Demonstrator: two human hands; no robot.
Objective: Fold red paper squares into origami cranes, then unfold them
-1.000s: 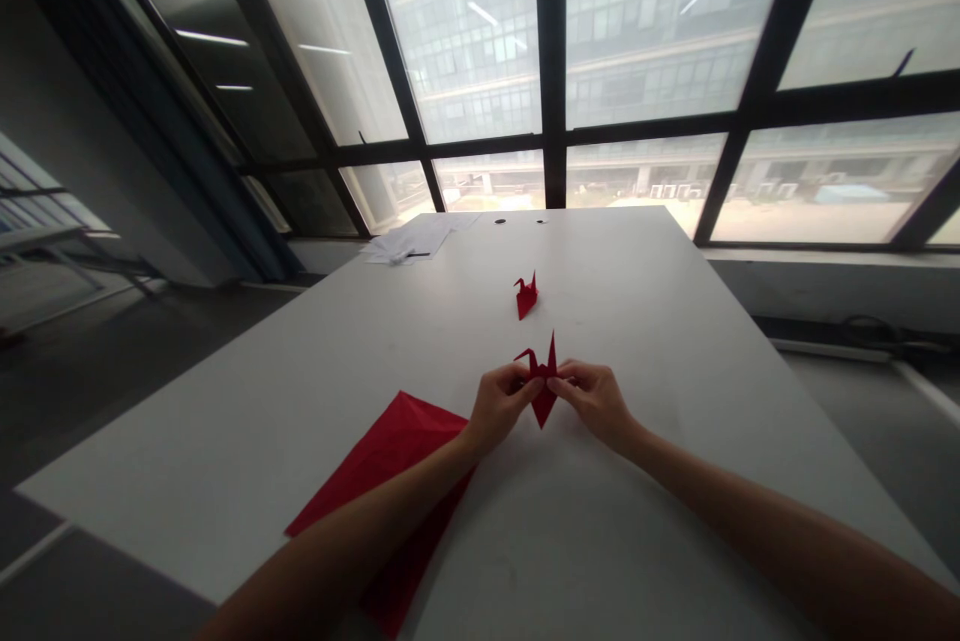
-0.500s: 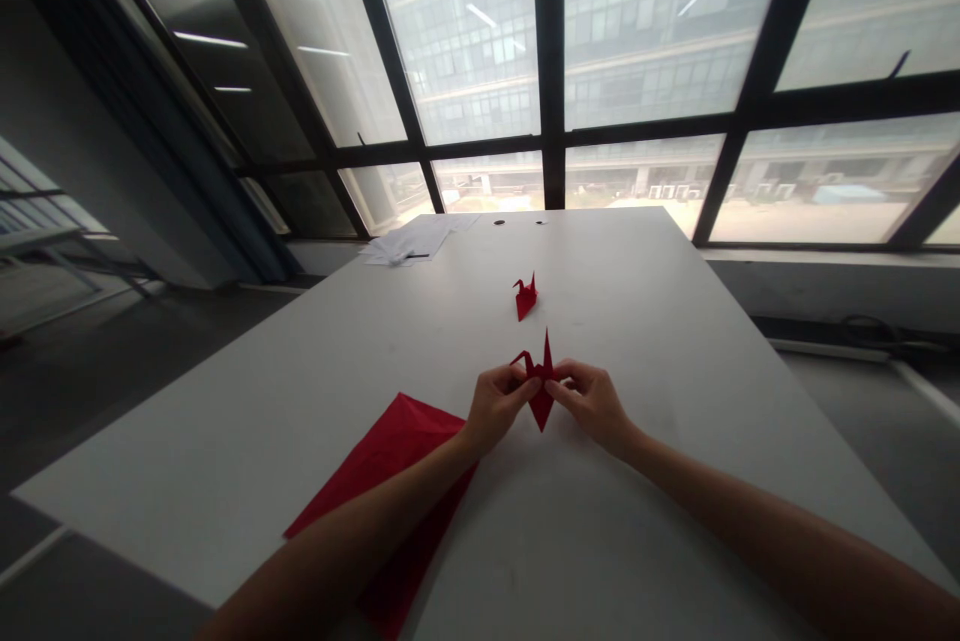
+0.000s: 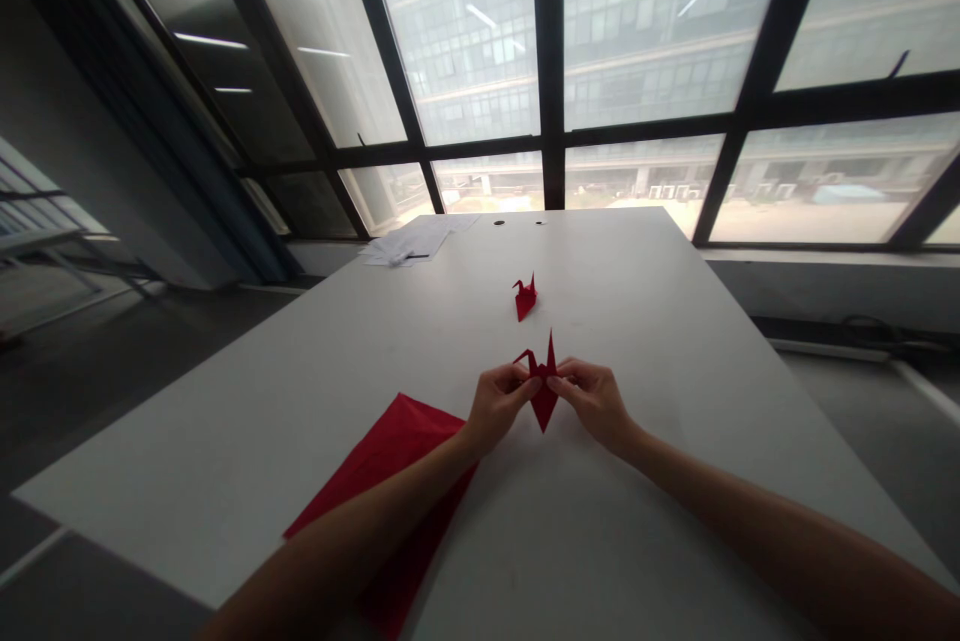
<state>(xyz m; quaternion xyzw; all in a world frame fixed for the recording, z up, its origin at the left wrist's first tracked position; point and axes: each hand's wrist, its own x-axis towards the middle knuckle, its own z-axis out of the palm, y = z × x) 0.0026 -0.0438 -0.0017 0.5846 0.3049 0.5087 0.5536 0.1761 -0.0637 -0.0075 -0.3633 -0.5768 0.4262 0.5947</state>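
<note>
Between my two hands is a red paper crane (image 3: 544, 405), its bent head to the left and its pointed tail standing up to the right. My left hand (image 3: 501, 405) pinches its left side, thumb in front and fingers behind. On the other side my right hand (image 3: 595, 399) grips it the same way. One wing points down toward me; the far wing is hidden. Farther off, a second red paper crane (image 3: 526, 301) rests on the white table (image 3: 615, 321). Red paper sheets (image 3: 397, 441) lie under my left forearm.
White papers (image 3: 416, 241) with a dark pen-like item lie at the table's far left corner. Two small dark spots are near the far edge. Large windows with black frames (image 3: 552, 71) rise behind the table, and a dark curtain (image 3: 172, 121) hangs at the left.
The held crane has shifted very slightly to the right, its tail tip too. Both hands keep their pinch; the other crane and the red sheets have stayed put.
</note>
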